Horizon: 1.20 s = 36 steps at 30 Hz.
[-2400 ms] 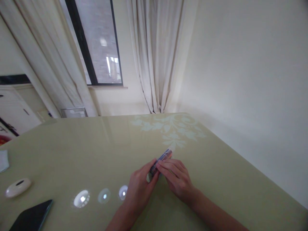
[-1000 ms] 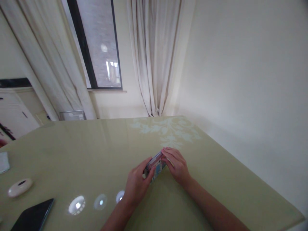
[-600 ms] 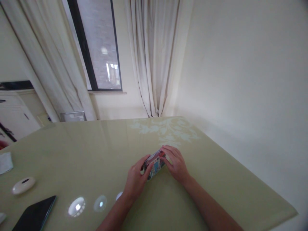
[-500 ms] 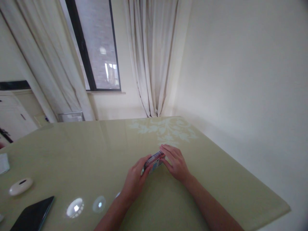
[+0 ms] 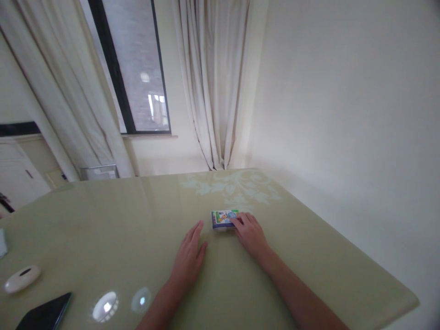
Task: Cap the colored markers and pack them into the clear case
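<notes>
Card box (image 5: 224, 219) lies flat, closed; right hand (image 5: 250, 233) fingers touch it, left hand (image 5: 188, 259) open.

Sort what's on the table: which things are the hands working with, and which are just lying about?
In hand:
- card box, lying flat; right hand fingertips touch it
- left hand flat on the table, apart from the box

Lying about, far left:
- phone, dark, face up
- white oval gadget

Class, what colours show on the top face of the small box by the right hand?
The small box has a purple-blue border around a light, multicoloured picture, seen in the head view.
</notes>
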Motion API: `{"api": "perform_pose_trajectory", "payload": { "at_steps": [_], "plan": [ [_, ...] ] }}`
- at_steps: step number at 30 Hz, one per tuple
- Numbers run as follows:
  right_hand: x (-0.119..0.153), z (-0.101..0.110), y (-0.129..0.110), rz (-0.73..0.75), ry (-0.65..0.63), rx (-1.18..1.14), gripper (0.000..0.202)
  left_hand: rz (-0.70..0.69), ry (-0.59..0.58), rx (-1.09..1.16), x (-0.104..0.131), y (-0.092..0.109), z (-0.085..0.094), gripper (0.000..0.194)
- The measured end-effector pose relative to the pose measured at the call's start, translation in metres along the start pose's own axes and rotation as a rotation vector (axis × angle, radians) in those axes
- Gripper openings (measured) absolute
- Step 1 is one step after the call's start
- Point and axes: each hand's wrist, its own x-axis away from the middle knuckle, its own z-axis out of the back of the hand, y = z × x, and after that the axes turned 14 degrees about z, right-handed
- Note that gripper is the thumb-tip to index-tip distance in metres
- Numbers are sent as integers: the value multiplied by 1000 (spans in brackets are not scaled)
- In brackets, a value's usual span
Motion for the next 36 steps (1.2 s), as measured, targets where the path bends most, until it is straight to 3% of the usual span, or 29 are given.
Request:
{"api": "perform_pose_trajectory", "payload": {
  "at_steps": [7, 16, 26, 32, 36],
  "plan": [
    [3, 1, 36, -342, -180, 174, 28, -15, -44, -16, 1, 6, 3, 43],
    [36, 20, 83, -645, -194, 335, 28, 6, -49, -9, 2, 6, 1, 36],
    [18, 14, 66, -583, -277, 343, 21, -21, -102, -53, 5, 12, 0, 35],
    [20, 13, 66, -582, -293, 320, 23, -34, -135, -71, 6, 19, 2, 32],
    [21, 6, 63, -538, -245, 246, 24, -22, -166, -84, 6, 24, 6, 30]
  ]
}}
